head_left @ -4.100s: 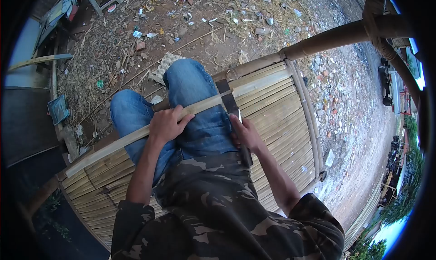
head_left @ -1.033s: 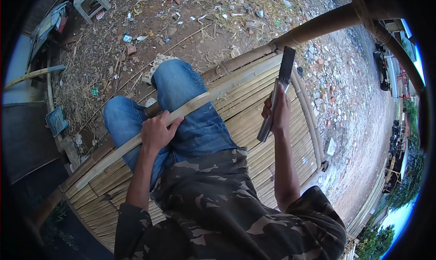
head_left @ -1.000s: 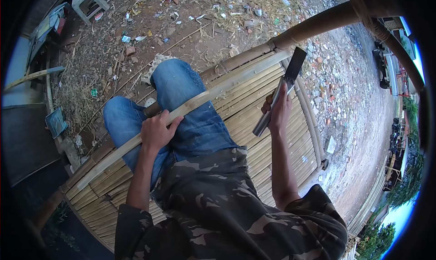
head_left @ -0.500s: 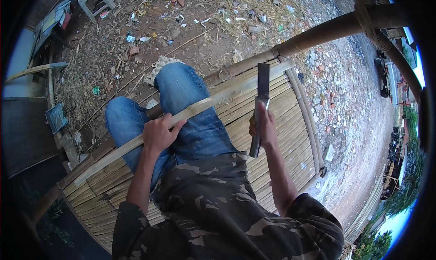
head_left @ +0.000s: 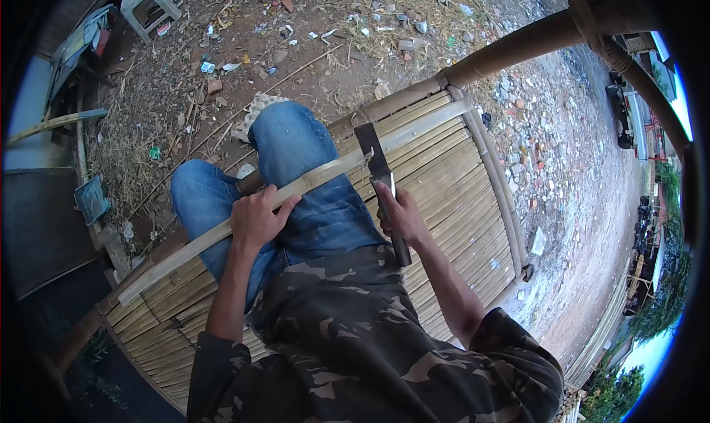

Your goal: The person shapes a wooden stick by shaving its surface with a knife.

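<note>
A long pale bamboo strip (head_left: 319,174) lies slantwise across my jeans-clad thighs (head_left: 310,208) and over the slatted bamboo bench. My left hand (head_left: 259,217) is closed on the strip near the knees, thumb along its near edge. In my right hand (head_left: 399,214) is a knife (head_left: 373,148) with a dark, broad, square-ended blade and a tube-like handle. The blade crosses the strip to the right of my knee; a small curled shaving shows beside it. Whether the edge is cutting into the strip cannot be made out.
The bamboo bench (head_left: 444,194) under me has a thick pole frame (head_left: 510,53) at the front right. Litter-strewn ground (head_left: 310,61) lies ahead, with a plastic stool (head_left: 150,9) at the upper left. A blue mesh basket (head_left: 92,200) is at the left.
My right hand has moved left and slightly down, bringing the knife blade from beyond the strip's right part onto it nearer my knee. My left hand keeps its hold.
</note>
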`<state>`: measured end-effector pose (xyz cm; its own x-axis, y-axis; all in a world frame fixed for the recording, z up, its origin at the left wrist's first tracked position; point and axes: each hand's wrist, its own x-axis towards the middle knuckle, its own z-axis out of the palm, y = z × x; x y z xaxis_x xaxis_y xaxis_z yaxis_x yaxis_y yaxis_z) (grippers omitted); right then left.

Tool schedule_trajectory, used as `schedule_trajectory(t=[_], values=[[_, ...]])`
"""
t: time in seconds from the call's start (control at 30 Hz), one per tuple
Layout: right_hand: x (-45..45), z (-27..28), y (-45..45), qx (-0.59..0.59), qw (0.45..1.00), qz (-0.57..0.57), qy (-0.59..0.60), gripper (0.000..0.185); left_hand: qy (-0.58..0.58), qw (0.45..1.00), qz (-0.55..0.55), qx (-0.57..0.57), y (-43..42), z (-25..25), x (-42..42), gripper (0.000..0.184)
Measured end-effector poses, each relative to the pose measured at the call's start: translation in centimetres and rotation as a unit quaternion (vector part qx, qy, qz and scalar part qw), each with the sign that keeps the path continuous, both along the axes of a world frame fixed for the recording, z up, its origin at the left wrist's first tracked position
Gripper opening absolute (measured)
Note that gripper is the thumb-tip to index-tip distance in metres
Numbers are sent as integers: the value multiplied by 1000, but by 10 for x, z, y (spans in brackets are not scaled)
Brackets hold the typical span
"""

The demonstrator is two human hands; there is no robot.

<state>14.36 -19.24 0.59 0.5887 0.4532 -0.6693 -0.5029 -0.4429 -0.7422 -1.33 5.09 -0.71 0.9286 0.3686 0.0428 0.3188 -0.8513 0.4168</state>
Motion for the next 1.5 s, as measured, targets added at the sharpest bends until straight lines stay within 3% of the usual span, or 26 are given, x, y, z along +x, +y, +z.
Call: schedule_trajectory(t=[0.03, 0.1, 0.17, 0.2, 0.23, 0.3, 0.4, 0.5, 0.53, 0.57, 0.63, 0.7, 0.77, 0.8, 0.83, 0.9, 0.97, 1.03, 1.07, 1.1, 1.17, 1.3, 1.37, 1.4, 1.43, 1.5], values=[[14, 6, -5, -1, 1000, -1, -17, 46, 0, 1000, 4, -6, 2, 1, 0, 55], [33, 14, -7, 120, 962, -234, -78, 50, 10, 1000, 16, -4, 1, 3, 3, 55], [35, 5, 2, 162, 902, -357, -181, 51, 14, 1000, 18, -4, -4, 3, 2, 55], [19, -5, 2, 76, 963, -229, -121, 50, 18, 1000, 17, 1, -4, 0, 4, 55], [2, 0, 7, -35, 999, 10, -31, 48, 20, 1000, 16, 7, -5, -1, 7, 55], [3, 7, 3, -9, 999, 41, 8, 47, 17, 1000, 18, 3, -4, 1, 6, 56], [35, 25, 0, 125, 952, -260, -98, 46, 26, 999, 35, 0, -4, 3, 6, 56], [13, -4, 10, 25, 985, -130, -111, 44, 26, 999, 30, 5, -6, -1, 5, 57], [-3, -1, 14, -30, 998, 46, -18, 44, 29, 999, 25, 8, -6, -2, 8, 57], [-2, -8, 8, -12, 999, 51, 0, 44, 29, 999, 22, 8, -8, -1, 7, 57], [24, 15, 3, 24, 997, -59, -37, 44, 19, 999, 40, -7, -6, 2, 4, 57], [41, 23, 5, 159, 942, -273, -114, 45, 31, 999, 41, -2, -6, 2, 6, 57], [23, 0, 14, 109, 945, -270, -147, 44, 30, 999, 41, 4, -7, 1, 3, 57], [8, -7, 12, -45, 997, 5, -62, 44, 25, 999, 36, 8, -5, -1, 2, 58], [-8, 1, 11, 1, 998, 54, 27, 43, 25, 999, 28, 9, -6, 0, 3, 58], [17, 8, 1, -13, 1000, 24, -15, 43, 17, 999, 31, -1, -4, -1, 5, 58], [37, 14, -2, 137, 966, -214, -50, 47, 18, 999, 36, -15, -5, -2, 2, 58], [36, 11, 11, 153, 912, -337, -175, 48, 22, 999, 35, 1, -7, 1, 4, 58], [18, 6, 15, 86, 959, -231, -139, 47, 14, 999, 36, 4, -5, 2, 4, 58], [3, 1, 13, -49, 997, 50, -33, 47, 16, 999, 32, 12, -4, 1, 4, 58], [-1, 7, 7, -6, 996, 90, 20, 48, 26, 999, 24, 20, -4, 2, 6, 58], [34, 19, 13, 144, 934, -294, -145, 46, 29, 999, 35, -12, -8, 2, 5, 57], [12, 2, 12, 55, 988, -122, -80, 45, 7, 999, 34, -5, -6, 4, 7, 57], [-2, 6, 13, -65, 989, 135, -7, 44, 17, 999, 31, 4, -6, 3, 7, 57], [-12, 16, 13, -32, 988, 150, -11, 44, 35, 999, 23, 9, -8, 3, 6, 57], [8, 12, 7, 20, 1000, -9, -8, 44, 25, 999, 32, 1, -4, -1, 10, 57]])
